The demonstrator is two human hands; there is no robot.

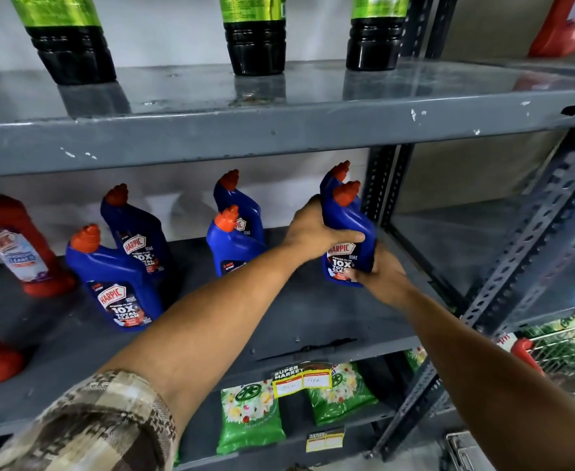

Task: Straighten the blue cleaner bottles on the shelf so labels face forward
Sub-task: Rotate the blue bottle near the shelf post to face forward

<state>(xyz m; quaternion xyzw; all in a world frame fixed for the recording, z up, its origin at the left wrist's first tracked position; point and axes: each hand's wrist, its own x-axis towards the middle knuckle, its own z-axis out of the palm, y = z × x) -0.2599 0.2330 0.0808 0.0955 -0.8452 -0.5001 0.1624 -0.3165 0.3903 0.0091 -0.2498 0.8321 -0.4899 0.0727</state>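
Several blue cleaner bottles with orange caps stand in pairs on the grey middle shelf (pixel 279 321). At the right, my left hand (pixel 316 229) grips the upper body of the front right bottle (pixel 350 226), while my right hand (pixel 381 273) holds its base; its label faces mostly forward. Another bottle (pixel 334 176) stands right behind it. The front left bottle (pixel 119 283) and the one behind it (pixel 136 229) show their labels. The middle front bottle (pixel 233 246) is turned, its label partly to the side, with another bottle (pixel 236 202) behind.
Red cleaner bottles (pixel 17 246) stand at the shelf's left end. Dark bottles with green labels (pixel 255 32) line the shelf above. Green packets (pixel 248 416) lie on the shelf below. A perforated metal upright (pixel 534 246) borders the right side.
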